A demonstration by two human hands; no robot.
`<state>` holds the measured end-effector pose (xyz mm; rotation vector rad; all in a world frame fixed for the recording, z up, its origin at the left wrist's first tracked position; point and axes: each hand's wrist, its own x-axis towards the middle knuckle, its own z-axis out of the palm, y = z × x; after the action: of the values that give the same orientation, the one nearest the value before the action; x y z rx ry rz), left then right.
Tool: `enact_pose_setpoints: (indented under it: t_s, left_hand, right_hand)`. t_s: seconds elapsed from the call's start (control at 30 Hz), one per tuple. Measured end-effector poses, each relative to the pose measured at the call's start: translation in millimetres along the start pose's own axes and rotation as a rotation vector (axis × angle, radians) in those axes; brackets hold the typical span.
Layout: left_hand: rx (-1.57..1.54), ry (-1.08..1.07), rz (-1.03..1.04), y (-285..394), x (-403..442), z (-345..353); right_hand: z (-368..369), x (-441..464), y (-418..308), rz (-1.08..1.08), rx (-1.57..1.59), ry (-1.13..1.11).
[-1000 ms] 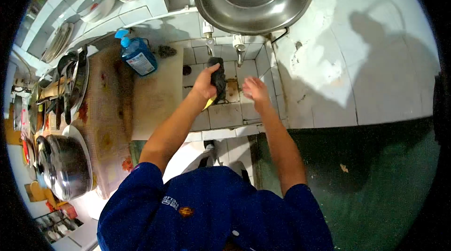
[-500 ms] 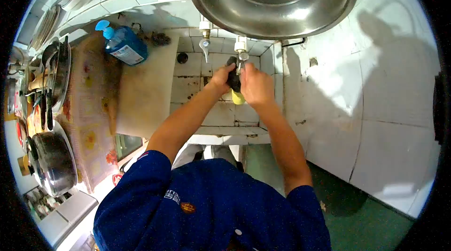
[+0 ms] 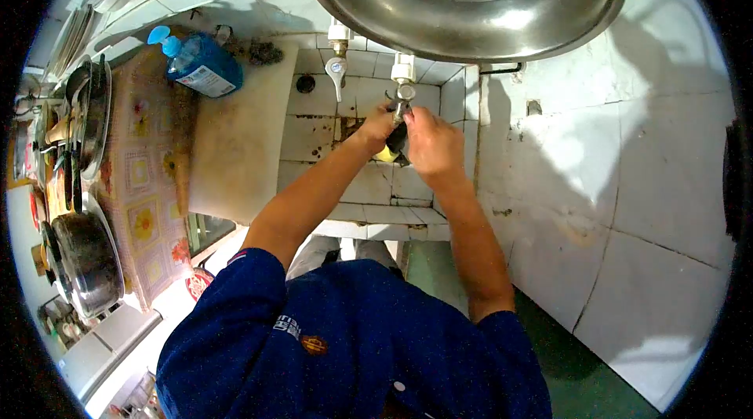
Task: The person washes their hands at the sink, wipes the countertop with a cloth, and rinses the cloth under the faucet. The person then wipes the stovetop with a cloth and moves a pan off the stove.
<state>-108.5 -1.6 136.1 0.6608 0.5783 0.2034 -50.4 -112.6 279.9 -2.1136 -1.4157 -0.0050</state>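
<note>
Two taps (image 3: 403, 70) are overhanging one tiled sink (image 3: 357, 190). The left hand (image 3: 378, 128) is gripping one black-and-yellow object (image 3: 387, 154); the right hand (image 3: 436, 145) is sitting curled alongside (hold unclear).

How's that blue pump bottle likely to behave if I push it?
The blue pump bottle might tip if pushed at its projecting pump head. Its smooth, shiny sides may feel slippery. Its well-defined shape suggests a fairly stiff body.
</note>
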Motion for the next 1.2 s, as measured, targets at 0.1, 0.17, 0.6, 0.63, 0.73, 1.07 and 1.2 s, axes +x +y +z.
enact_pose_setpoints:
  t_s: [0.1, 0.17, 0.6, 0.63, 0.73, 1.07, 1.2]
  left_hand:
    - [0.111, 0.022, 0.004, 1, -4, -5]
    - [0.296, 0.147, 0.024, 4, -14, 6]
    - [1.367, 0.613, 0.473, -36, -45, 3]
    - [1.355, 0.615, 0.463, -39, -23, -11]
    - [0.643, 0.452, 0.464, -41, -24, -5]
    - [-0.074, -0.004, -0.412, 19, -47, -20]
    - [0.134, 0.053, -0.247, 11, -48, -22]
  right_hand:
    - [4, -18, 13, 0.177, 0.404, 0.051]
    - [64, -57, 47, 0.635, 0.826, 0.109]
    - [160, -61, 31, 1.350, 1.611, 0.116]
    - [166, -51, 23, 1.277, 1.849, 0.214]
    - [167, -49, 56, 1.026, 1.705, 0.297]
    - [114, -41, 70, 0.937, 1.602, 0.207]
    - [121, -48, 71, 1.110, 1.794, 0.340]
